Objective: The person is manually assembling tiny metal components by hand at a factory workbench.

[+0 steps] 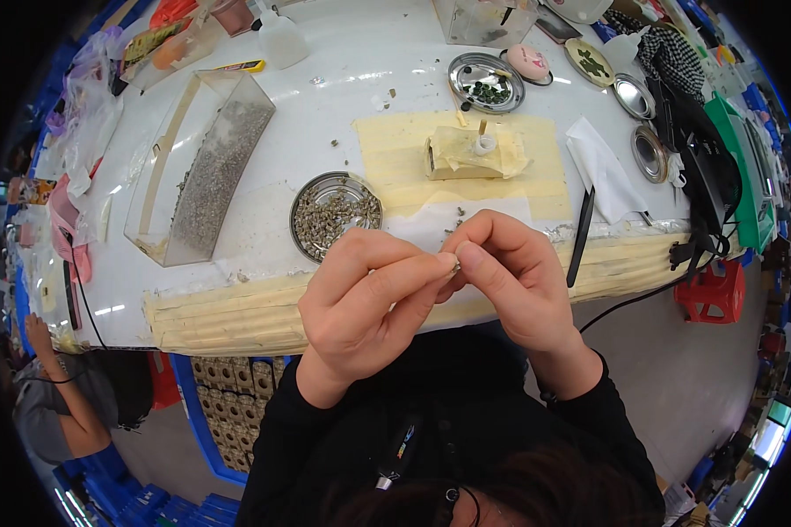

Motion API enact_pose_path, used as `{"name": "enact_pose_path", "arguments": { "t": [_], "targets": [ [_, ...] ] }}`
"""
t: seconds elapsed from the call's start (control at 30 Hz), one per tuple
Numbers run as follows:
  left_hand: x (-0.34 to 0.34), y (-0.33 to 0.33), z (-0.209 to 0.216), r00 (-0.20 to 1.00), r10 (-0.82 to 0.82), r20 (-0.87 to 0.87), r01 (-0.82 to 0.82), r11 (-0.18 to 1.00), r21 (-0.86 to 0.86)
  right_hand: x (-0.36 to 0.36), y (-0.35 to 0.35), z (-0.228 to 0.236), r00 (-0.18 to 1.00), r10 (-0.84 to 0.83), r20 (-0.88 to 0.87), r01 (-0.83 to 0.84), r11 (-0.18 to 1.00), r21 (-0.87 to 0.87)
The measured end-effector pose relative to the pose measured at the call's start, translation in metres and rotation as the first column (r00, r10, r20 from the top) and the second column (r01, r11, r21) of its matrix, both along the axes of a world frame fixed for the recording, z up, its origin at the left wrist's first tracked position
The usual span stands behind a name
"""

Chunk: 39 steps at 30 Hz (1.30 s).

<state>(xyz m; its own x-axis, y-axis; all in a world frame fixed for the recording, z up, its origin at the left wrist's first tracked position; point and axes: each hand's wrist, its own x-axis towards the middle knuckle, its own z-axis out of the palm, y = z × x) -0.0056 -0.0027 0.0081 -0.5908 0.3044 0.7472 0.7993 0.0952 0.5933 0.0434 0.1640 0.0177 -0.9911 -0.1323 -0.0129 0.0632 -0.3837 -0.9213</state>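
Left hand (360,307) and right hand (520,281) met, closed fingers pinching a small piece (456,267), mostly hidden; a metal dish (293,220) of tiny parts (336,216) lay at ten o'clock.

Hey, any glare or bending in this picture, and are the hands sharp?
Head view: the table bows along its front edge, glare streaks on its left; picture corners go black; left hand and right hand look fairly sharp; the tiny piece between them is too small to identify.
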Motion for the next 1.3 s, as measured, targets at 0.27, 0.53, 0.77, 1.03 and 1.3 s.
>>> {"name": "enact_pose_path", "arguments": {
  "t": [0.27,0.53,0.77,1.03,1.3],
  "targets": [
    [0.002,0.004,-0.003,0.984,0.131,-0.124,-0.141,0.987,-0.075,-0.002,-0.002,-0.010,0.851,-0.131,-0.508,0.401,0.787,0.468],
    [0.000,0.001,0.003,0.999,-0.011,0.032,0.010,1.000,0.018,0.000,0.000,0.002,0.999,-0.015,-0.035,0.017,0.998,0.060],
    [0.001,0.005,-0.003,0.994,0.089,-0.067,-0.091,0.995,-0.034,0.000,-0.005,-0.006,0.907,-0.164,-0.387,0.322,0.863,0.389],
    [0.001,0.004,-0.001,0.995,0.087,-0.038,-0.088,0.996,-0.015,-0.001,-0.006,-0.008,0.868,-0.169,-0.467,0.391,0.812,0.434],
    [0.001,0.002,0.000,1.000,0.017,0.021,-0.017,1.000,-0.004,0.000,-0.008,-0.006,0.952,-0.176,-0.250,0.238,0.940,0.246]
  ]
}}
